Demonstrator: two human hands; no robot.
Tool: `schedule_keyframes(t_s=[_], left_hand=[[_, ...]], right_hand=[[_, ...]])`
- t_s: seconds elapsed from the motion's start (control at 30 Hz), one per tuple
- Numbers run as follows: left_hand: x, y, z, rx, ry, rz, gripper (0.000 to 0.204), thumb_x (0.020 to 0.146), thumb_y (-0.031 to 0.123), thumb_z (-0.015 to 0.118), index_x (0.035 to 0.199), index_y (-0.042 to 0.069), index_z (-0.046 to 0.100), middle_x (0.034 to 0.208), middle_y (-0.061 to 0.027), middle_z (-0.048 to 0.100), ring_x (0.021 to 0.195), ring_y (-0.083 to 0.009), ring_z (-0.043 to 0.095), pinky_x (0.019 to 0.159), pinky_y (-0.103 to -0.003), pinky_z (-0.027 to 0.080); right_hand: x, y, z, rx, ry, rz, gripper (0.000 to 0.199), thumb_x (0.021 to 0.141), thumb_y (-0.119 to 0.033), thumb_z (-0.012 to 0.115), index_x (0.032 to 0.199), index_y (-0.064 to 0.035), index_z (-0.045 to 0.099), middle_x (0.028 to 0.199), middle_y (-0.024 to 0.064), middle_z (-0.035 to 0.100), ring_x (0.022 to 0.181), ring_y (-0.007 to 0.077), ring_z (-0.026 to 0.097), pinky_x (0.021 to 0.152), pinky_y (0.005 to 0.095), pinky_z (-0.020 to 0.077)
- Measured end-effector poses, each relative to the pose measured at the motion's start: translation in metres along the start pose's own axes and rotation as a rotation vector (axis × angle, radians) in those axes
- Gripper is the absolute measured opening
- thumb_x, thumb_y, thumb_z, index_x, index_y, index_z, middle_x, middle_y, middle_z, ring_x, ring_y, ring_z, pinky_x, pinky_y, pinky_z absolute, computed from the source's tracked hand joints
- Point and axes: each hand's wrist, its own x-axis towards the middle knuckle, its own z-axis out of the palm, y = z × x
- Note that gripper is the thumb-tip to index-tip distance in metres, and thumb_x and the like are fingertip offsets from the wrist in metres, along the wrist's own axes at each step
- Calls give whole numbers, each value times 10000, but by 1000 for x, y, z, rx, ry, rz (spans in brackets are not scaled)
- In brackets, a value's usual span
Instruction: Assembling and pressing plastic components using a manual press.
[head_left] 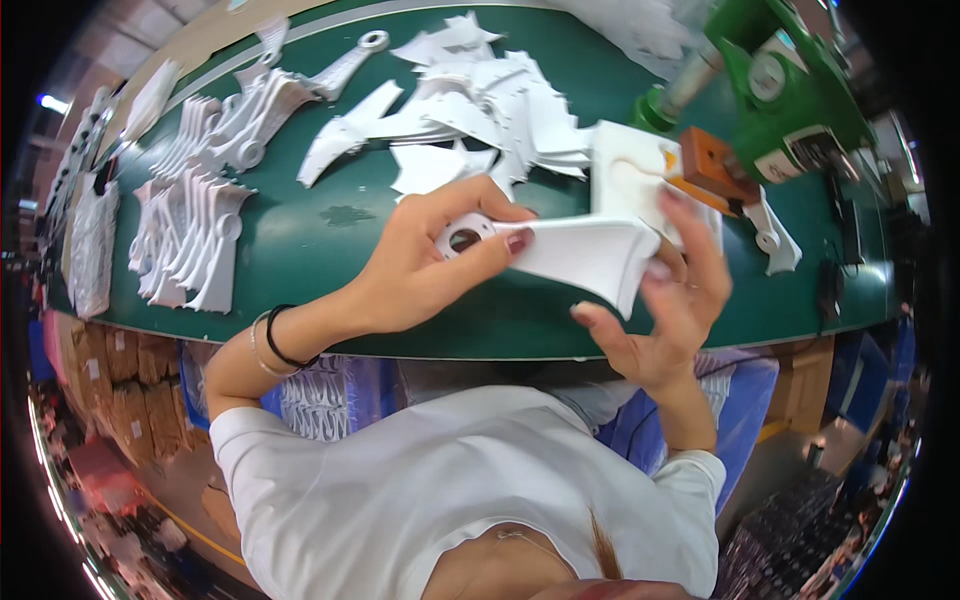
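A white plastic handle-like part (pixel 575 255) is held above the table, with a ring at its narrow end and a flared, curved wide end. My left hand (pixel 420 250) pinches it beside the ring between thumb and fingers. Around the wide end is my right hand (pixel 675 300), fingers spread and slightly blurred. Its thumb stands apart from the part, while a fingertip is at the flared edge; whether it presses there I cannot tell. Just beyond is a white block-shaped fixture (pixel 625 165) under a green press (pixel 790 90) with an orange-brown block (pixel 712 165).
White curved pieces (pixel 480 105) lie heaped on the green table (pixel 340 240). Similar ringed parts (pixel 190 240) stand in rows at the left. Another white part (pixel 772 238) lies right of the press. Blue-lined bins (pixel 335 400) sit below the front edge.
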Motion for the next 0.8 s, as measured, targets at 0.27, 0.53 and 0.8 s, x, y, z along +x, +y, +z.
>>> schedule_keyframes(t_s=[0.27,0.53,0.8], left_hand=[[38,12,60,52,-182,120,324,829,167,772,1105,56,646,930,-36,644,784,-105,556,699,-241,445],[96,-21,63,537,124,396,389,789,277,786,1141,135,703,1300,-102,536,1149,-305,435,984,-404,377],[102,-19,69,639,158,412,404,764,411,792,1080,164,742,1304,-139,549,1108,-347,489,958,-442,406]], right_hand=[[-43,-1,-46,-24,256,729,504,825,14,653,1316,35,541,1187,176,648,1021,216,653,879,303,522],[-12,55,-84,-272,77,501,450,918,-239,657,1305,-19,586,1224,117,643,1073,221,597,966,337,443],[111,121,-197,-437,311,265,327,979,-237,502,1124,1,674,1106,132,690,966,215,653,856,323,485]])
